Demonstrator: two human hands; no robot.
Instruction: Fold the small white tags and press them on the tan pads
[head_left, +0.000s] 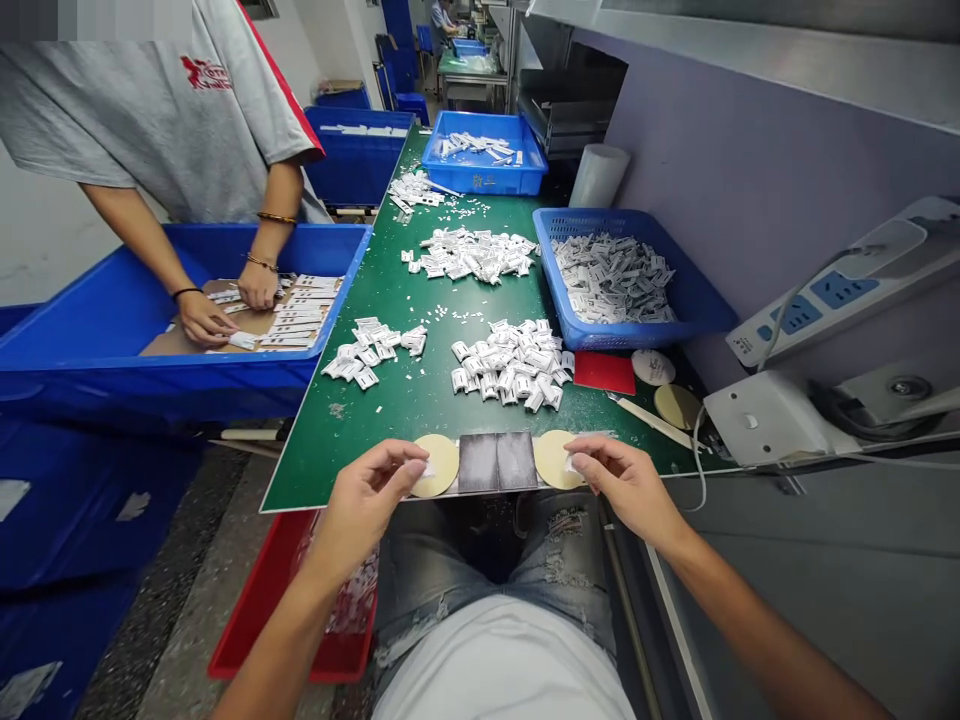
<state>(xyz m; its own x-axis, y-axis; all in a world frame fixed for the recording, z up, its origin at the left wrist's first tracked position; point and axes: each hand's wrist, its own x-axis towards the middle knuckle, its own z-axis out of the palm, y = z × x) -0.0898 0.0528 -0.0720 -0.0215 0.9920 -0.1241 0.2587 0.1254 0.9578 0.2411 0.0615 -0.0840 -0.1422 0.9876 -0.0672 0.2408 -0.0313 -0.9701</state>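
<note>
My left hand [380,480] pinches a small white plastic piece [428,469] at the left yellow disc [442,480], which looks like sandpaper. In my right hand [616,478] another small white piece [570,463] is pinched at the right yellow disc [551,452]. Between the discs lie two dark grey abrasive-looking pads [496,462], side by side along the table's front edge. Beyond them a large pile of white plastic parts [514,365] lies on the green table [360,410]. A smaller pile of similar parts [367,350] is to its left.
A blue basket [559,290] of white parts stands at the right, near a red square [604,372], a cutter knife [660,422] and a power strip [847,280]. A blue tray [484,181] sits farther back. At left, a co-worker handles white pieces in a blue bin [90,320].
</note>
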